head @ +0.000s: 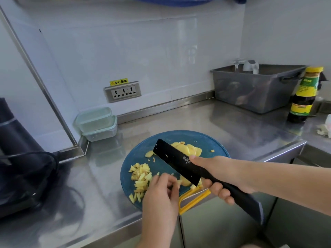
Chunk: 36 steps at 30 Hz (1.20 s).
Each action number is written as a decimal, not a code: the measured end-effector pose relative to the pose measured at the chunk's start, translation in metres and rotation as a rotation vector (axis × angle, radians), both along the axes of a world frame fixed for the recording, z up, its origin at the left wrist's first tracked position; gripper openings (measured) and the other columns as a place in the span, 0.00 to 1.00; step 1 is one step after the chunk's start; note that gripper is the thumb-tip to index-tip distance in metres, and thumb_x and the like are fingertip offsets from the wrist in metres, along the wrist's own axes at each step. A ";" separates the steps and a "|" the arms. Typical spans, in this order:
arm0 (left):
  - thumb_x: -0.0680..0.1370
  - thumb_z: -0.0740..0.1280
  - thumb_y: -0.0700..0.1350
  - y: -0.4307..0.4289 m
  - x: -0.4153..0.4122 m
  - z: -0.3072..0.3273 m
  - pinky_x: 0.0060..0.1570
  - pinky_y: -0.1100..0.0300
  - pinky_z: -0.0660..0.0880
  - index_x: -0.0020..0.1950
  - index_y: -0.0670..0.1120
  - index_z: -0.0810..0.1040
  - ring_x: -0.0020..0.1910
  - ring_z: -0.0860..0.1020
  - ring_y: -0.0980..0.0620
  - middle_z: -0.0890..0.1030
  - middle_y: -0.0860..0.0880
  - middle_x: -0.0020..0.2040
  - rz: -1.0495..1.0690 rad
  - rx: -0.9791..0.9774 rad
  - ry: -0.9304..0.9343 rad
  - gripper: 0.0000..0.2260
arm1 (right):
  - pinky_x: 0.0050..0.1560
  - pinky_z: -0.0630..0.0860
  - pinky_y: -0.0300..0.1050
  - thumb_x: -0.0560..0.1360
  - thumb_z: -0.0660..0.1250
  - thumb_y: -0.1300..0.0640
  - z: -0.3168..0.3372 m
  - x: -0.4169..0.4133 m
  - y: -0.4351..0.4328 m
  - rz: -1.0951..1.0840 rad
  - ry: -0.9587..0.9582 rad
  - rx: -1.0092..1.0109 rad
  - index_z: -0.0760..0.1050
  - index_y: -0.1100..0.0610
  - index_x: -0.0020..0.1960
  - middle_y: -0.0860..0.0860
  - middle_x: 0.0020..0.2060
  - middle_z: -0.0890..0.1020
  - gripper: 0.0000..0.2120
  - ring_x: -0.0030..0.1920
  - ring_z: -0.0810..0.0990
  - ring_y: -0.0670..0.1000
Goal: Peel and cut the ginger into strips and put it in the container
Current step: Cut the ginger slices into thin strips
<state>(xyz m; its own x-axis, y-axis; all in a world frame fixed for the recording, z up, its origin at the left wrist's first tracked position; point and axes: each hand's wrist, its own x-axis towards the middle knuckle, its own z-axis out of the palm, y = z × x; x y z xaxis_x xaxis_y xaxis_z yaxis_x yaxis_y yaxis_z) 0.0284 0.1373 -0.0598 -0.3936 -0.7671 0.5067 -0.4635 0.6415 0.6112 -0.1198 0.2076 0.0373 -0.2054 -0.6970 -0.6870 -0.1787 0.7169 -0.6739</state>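
A round blue cutting board (211, 142) lies on the steel counter. Peeled ginger slices (186, 149) are piled at its far side, and cut ginger strips (140, 179) lie at its left. My right hand (220, 178) grips the handle of a black cleaver (177, 160), whose blade is lifted and tilted over the board. My left hand (161, 190) is at the board's near edge, its fingertips pinching a small ginger piece (179, 182) beside a few more slices (185, 181). Two stacked clear containers (96, 122) with lids stand by the back wall.
A yellow peeler (193, 197) pokes out under the board's near edge. A grey plastic tub (256, 86) and a dark sauce bottle (304, 95) stand at the back right. A black appliance with a cord (23, 167) fills the left side. Crumpled paper (325, 128) lies at the right edge.
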 end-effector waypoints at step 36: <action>0.80 0.61 0.43 -0.024 -0.010 0.066 0.44 0.60 0.74 0.48 0.50 0.73 0.42 0.75 0.57 0.77 0.55 0.42 0.114 0.094 -0.503 0.03 | 0.22 0.63 0.39 0.75 0.54 0.30 0.003 -0.070 0.029 -0.072 -0.032 -0.171 0.64 0.55 0.29 0.49 0.22 0.65 0.30 0.20 0.61 0.48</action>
<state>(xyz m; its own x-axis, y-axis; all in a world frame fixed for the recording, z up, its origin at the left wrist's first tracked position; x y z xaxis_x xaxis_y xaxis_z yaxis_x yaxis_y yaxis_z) 0.0183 0.1132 0.0062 -0.4816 -0.8524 0.2035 -0.7785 0.5228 0.3473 -0.1898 0.2363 0.0402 -0.2393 -0.7887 -0.5664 -0.1075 0.6012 -0.7918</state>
